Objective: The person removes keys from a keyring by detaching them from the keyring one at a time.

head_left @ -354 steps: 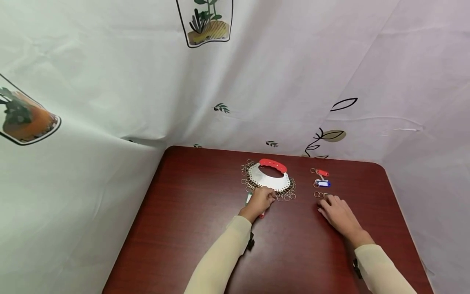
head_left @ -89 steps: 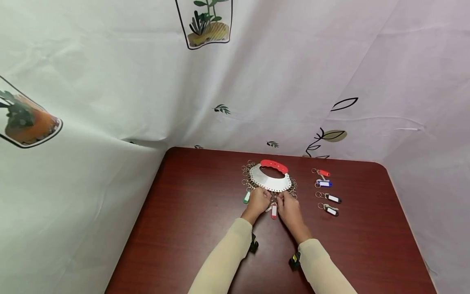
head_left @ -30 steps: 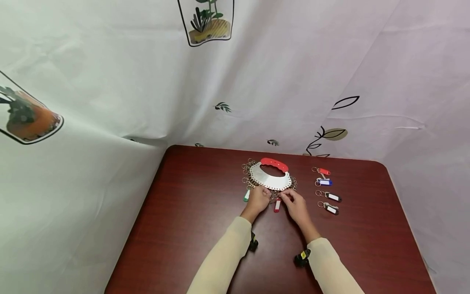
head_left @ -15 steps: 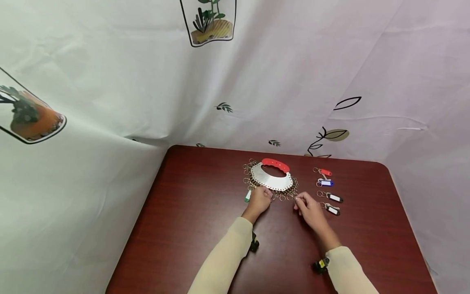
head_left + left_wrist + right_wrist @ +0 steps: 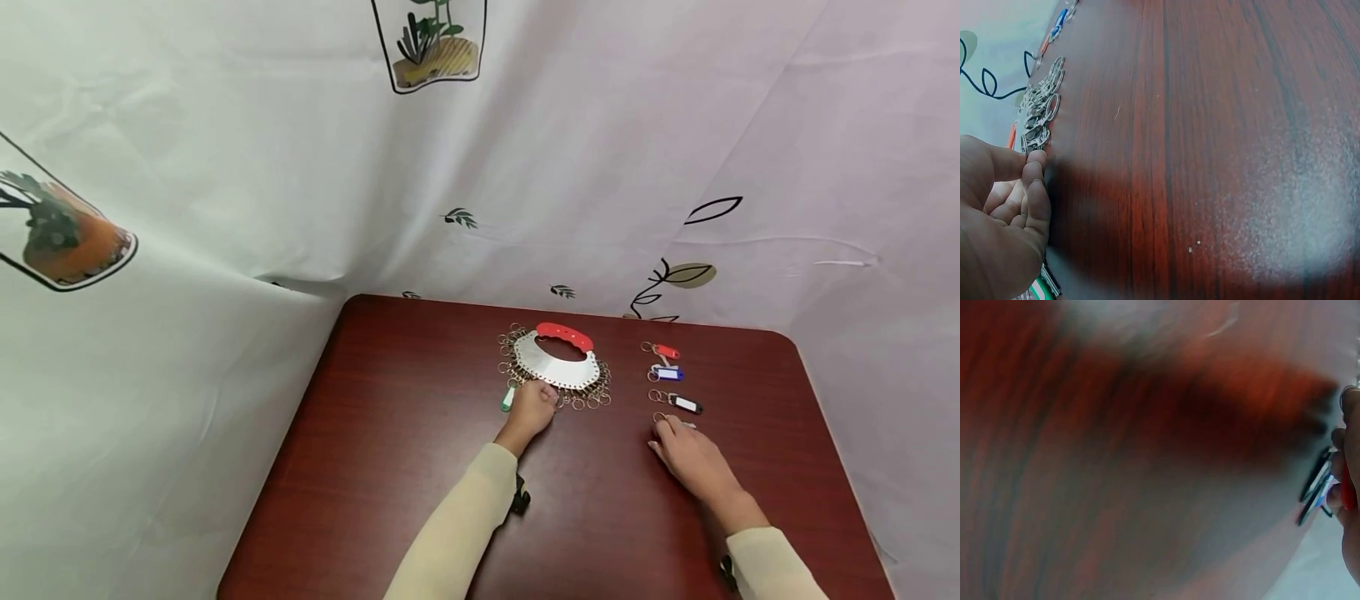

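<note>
A silver crescent key holder with a red grip lies near the table's far edge, fringed with snap hooks and split rings. My left hand pinches one snap hook at its front edge between thumb and fingers, which mostly hide the hook. A key with a green tag hangs from the fringe left of that hand. My right hand is low over the table at the right, gripping a key ring with a red tag; a metal ring shows at its fingertips.
Right of the holder, keys lie in a column: one with a red tag, one with a blue tag and one with a black tag. Another key below is partly covered by my right hand. A printed white curtain hangs behind.
My right hand has taken the red-tagged key ring off the holder's front edge and carried it right, to the near end of the key column. My left hand stays at the hook.
</note>
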{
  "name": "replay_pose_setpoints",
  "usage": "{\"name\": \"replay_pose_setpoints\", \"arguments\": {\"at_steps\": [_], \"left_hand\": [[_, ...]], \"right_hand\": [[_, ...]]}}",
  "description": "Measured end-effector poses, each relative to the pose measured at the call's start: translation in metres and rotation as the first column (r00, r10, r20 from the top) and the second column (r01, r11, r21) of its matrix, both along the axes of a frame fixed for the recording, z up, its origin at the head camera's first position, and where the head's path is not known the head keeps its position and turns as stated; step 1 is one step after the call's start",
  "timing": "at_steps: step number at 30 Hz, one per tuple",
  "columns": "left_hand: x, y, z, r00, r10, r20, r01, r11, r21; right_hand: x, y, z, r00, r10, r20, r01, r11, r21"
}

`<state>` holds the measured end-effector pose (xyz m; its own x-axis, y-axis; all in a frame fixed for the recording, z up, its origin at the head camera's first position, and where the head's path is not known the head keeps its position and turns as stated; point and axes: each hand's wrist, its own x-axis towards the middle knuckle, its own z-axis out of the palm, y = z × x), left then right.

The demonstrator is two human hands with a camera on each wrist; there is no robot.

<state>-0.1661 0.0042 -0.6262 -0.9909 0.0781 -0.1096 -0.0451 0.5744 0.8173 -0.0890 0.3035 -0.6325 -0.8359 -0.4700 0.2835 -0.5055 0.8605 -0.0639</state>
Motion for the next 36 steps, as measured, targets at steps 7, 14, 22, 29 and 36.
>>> {"name": "replay_pose_setpoints", "arguments": {"at_steps": [7,14,22,29,36], "left_hand": [[0.004,0.002,-0.001,0.999,0.022,-0.032,-0.023,1.0,-0.022],[0.011,0.007,-0.002,0.993,0.015,-0.115,-0.02,0.999,-0.038],[0.017,0.004,-0.002,0.971,-0.073,-0.228,0.04,0.989,-0.145],[0.003,-0.032,0.008,0.943,0.092,-0.321,-0.114,0.992,-0.05],[-0.012,-0.069,0.017,0.964,0.055,-0.261,-0.099,0.982,-0.16]], "right_hand": [[0.001,0.007,-0.001,1.0,-0.016,0.027,0.014,0.999,0.051],[0.003,0.013,0.001,0.999,-0.025,-0.022,0.026,0.999,0.039],[-0.002,0.01,0.014,0.998,-0.032,-0.056,0.033,0.999,0.01],[-0.015,-0.001,0.033,0.997,-0.046,-0.067,0.042,0.997,-0.058],[-0.028,-0.014,0.043,0.997,-0.073,-0.011,0.071,0.987,-0.142]]}}
